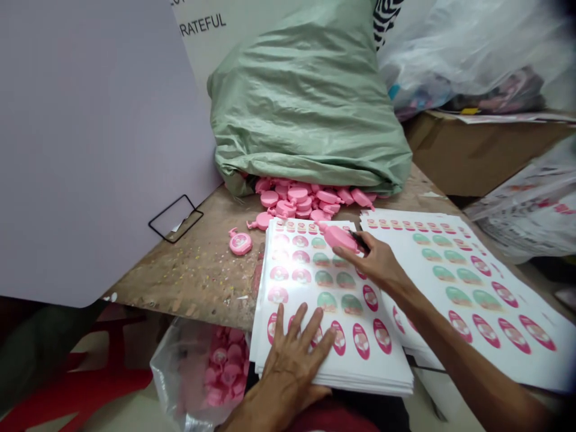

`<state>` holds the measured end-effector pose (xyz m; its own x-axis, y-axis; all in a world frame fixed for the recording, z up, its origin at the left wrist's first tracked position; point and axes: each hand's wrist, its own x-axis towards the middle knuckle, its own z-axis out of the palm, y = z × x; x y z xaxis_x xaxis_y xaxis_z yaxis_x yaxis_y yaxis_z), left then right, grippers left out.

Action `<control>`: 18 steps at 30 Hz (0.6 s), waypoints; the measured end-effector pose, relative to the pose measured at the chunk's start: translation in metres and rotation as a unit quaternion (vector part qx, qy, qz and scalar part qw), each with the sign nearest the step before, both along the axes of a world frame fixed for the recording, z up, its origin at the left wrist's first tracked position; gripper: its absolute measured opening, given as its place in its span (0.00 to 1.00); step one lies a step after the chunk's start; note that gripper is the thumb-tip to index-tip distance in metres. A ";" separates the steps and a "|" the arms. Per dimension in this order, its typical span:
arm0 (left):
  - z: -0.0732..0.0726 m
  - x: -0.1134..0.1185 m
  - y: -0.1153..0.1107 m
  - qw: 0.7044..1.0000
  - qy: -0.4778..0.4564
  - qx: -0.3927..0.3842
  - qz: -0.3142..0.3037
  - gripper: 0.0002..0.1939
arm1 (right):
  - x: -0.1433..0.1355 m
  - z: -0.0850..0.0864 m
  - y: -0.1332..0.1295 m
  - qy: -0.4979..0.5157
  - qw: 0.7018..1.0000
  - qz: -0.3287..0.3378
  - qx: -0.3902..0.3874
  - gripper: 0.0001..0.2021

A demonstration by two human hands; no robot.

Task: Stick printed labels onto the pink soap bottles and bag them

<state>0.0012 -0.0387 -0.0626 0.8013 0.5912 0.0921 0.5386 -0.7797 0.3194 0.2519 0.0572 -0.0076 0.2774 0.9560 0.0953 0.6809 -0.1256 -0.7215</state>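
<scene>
My left hand (292, 357) lies flat, fingers spread, on the near part of a stack of printed sticker sheets (360, 378). The top sheet carries rows of pink and green oval stickers. Over the far right of this stack, my right hand (380, 261) grips a pink rounded plastic case (339, 239) between thumb and fingers. A thin black item (359, 241) also shows at those fingers; its kind is unclear. Left of the stack lies a similar pink case (240, 243) with a round sticker on its face and a small hooked tab.
A green sack (306, 114) stands behind a heap of pink cases (297, 201). A second sheet stack (495, 312) is at the right. Below the table edge hangs a clear plastic bag (177, 366) of pink cases. A grey-white panel (99, 144) rises at left.
</scene>
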 end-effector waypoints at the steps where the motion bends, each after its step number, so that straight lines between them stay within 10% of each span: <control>1: 0.004 0.000 -0.002 0.999 -0.021 -0.034 0.006 0.49 | -0.008 -0.001 -0.014 0.008 1.000 0.007 0.014 0.33; 4: 0.023 -0.002 -0.005 0.963 -0.164 -0.202 0.076 0.44 | -0.039 -0.006 -0.052 0.021 0.997 0.027 0.067 0.30; 7: 0.042 0.000 -0.003 0.796 -0.385 -0.405 0.232 0.34 | -0.074 -0.008 -0.082 0.022 0.994 0.041 0.099 0.26; 11: 0.052 0.006 0.005 0.604 -0.511 -0.486 0.371 0.29 | -0.102 -0.007 -0.104 0.010 0.989 0.118 0.085 0.23; 14: 0.053 -0.001 0.018 0.539 -0.559 -0.493 0.392 0.25 | -0.095 -0.013 -0.106 0.005 0.988 0.146 0.052 0.18; 18: 0.054 -0.020 0.044 0.531 -0.571 -0.515 0.355 0.19 | -0.080 -0.028 -0.100 -0.074 0.989 0.123 0.043 0.09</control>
<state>-0.0190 0.0053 -0.0085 0.1122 0.9150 -0.3876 -0.4236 0.3969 0.8143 0.1721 -0.0424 -0.0353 0.0139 0.9794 0.2013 0.7826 0.1146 -0.6118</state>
